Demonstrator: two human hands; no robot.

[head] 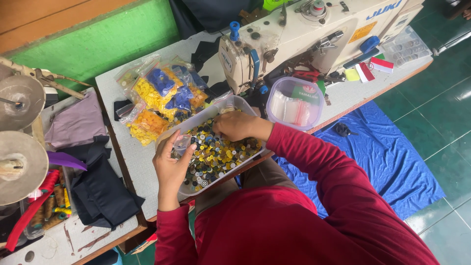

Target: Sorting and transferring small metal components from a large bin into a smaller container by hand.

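At far left of the bench: two round metal discs (pixel 19 132), folded grey and black cloth (pixel 88 162), and spools of thread (pixel 51 203) in a box. On the grey table (pixel 122 157), next along: clear bags of yellow and blue buttons (pixel 159 103). Centre: a shallow clear plastic tray (pixel 235 103) filled with mixed buttons (pixel 218 157), dark, yellow and white. The left hand (pixel 171 164) rests at the tray's near-left rim, fingers curled around a small clear bag (pixel 181 143), which it holds over the buttons. The right hand (pixel 238 126) lies in the tray's far part, fingers bunched downward into the buttons; whether they pinch one cannot be told. Further right: a lidded translucent tub (pixel 294 103), a cream sewing machine (pixel 304 34), and blue cloth (pixel 387 157) on the green floor.
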